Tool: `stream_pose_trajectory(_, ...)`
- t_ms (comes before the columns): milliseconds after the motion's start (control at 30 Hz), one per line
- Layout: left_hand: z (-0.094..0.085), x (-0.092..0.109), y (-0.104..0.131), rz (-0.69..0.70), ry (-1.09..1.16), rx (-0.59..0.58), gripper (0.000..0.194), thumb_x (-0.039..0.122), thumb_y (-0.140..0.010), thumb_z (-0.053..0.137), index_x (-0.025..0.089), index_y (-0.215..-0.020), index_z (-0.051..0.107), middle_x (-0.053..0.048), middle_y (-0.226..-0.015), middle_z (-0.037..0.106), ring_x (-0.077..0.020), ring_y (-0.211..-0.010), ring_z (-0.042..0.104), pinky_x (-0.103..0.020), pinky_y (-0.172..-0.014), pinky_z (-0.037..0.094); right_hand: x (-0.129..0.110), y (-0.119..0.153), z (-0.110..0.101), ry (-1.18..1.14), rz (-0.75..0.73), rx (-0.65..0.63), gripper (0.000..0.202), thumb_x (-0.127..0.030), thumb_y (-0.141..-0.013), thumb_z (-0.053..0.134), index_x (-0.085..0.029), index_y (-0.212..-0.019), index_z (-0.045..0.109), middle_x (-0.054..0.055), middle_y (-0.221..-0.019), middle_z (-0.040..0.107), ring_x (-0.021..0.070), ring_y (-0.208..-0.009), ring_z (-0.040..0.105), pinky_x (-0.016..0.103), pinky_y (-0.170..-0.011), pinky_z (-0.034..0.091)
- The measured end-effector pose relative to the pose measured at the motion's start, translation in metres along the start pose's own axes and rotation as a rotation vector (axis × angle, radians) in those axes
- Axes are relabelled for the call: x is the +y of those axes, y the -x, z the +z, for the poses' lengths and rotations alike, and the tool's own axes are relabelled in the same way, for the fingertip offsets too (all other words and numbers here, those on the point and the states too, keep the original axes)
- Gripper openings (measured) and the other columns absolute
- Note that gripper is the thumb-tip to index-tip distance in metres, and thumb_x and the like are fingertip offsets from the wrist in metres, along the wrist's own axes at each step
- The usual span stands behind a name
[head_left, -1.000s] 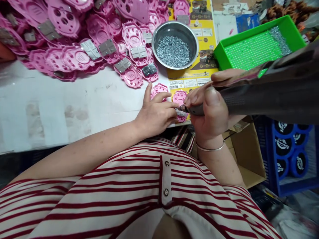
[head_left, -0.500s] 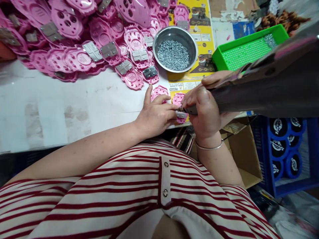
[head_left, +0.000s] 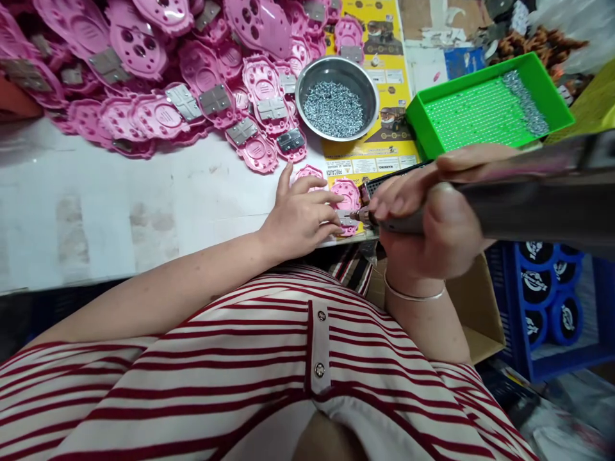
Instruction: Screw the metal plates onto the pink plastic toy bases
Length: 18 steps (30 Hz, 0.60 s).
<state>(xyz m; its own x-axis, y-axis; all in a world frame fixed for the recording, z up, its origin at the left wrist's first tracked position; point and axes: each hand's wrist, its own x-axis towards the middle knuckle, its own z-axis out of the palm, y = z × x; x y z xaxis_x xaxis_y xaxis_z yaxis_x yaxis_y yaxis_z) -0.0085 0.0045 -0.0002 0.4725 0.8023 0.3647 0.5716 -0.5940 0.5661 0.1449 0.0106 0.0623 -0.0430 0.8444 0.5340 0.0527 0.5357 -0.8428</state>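
My right hand (head_left: pixel 432 221) is wrapped around a dark electric screwdriver (head_left: pixel 538 208), which lies nearly level and points left. Its bit is close to the grey metal plate on a small pink plastic casing (head_left: pixel 344 192) at the table's front edge; whether the tip touches a screw I cannot tell. My left hand (head_left: pixel 298 221) lies spread, thumb pointing away from me, with its fingertips on that casing and plate. Just behind its fingers sits another pink casing (head_left: pixel 307 171), partly covered.
A steel bowl (head_left: pixel 373 105) of small screws stands behind my hands. A green perforated tray (head_left: pixel 480 89) has screws heaped at its right end. Pink casings with metal plates (head_left: pixel 269 107) pile up at back left. A blue crate (head_left: pixel 507 307) and cardboard box (head_left: pixel 485 314) are below right.
My right hand and the screwdriver have drawn back to the right, uncovering more of the green tray and a dark perforated edge. My left hand has barely moved.
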Motion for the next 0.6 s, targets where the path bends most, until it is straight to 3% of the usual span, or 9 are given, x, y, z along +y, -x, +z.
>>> stream_pose_trajectory(100,-0.002,0.000,0.001,0.009,0.011,0.053,0.017,0.043,-0.084,0.075,0.028,-0.075,0.076,0.000,-0.117,0.074,-0.0311,-0.119,0.055,-0.072,-0.115,0.013,-0.021,-0.005,0.001,-0.051,-0.187,0.076,0.018,-0.037,-0.092,0.054,-0.027,-0.079,0.047,-0.007,-0.055,0.035,0.0070,-0.041,0.042,0.023,-0.042,0.044)
stream_pose_trajectory(200,-0.004,0.002,0.001,0.018,0.016,0.063,0.026,0.052,-0.085,0.071,0.029,-0.075,0.076,-0.001,-0.119,0.073,-0.0304,-0.121,0.053,-0.068,-0.115,0.014,-0.034,-0.004,0.003,-0.090,-0.239,0.067,0.016,-0.026,-0.090,0.051,-0.025,-0.075,0.048,-0.007,-0.056,0.039,0.0056,-0.043,0.045,0.021,-0.045,0.047)
stream_pose_trajectory(333,-0.005,0.002,0.003,0.044,0.014,0.055,0.030,0.058,-0.086,0.067,0.030,-0.077,0.077,-0.001,-0.119,0.073,-0.0297,-0.123,0.052,-0.065,-0.117,0.014,-0.040,0.000,0.005,-0.090,-0.198,0.070,0.021,-0.031,-0.093,0.051,-0.025,-0.074,0.045,-0.007,-0.055,0.039,0.0056,-0.044,0.047,0.021,-0.046,0.049)
stream_pose_trajectory(600,-0.005,0.005,0.006,0.061,-0.006,0.052,0.025,0.052,-0.088,0.068,0.031,-0.079,0.076,0.001,-0.121,0.072,-0.0294,-0.122,0.053,-0.067,-0.116,0.012,-0.047,0.000,0.004,-0.028,-0.158,0.035,0.027,-0.039,-0.096,0.047,-0.026,-0.073,0.042,-0.008,-0.054,0.036,0.0064,-0.041,0.043,0.023,-0.043,0.047)
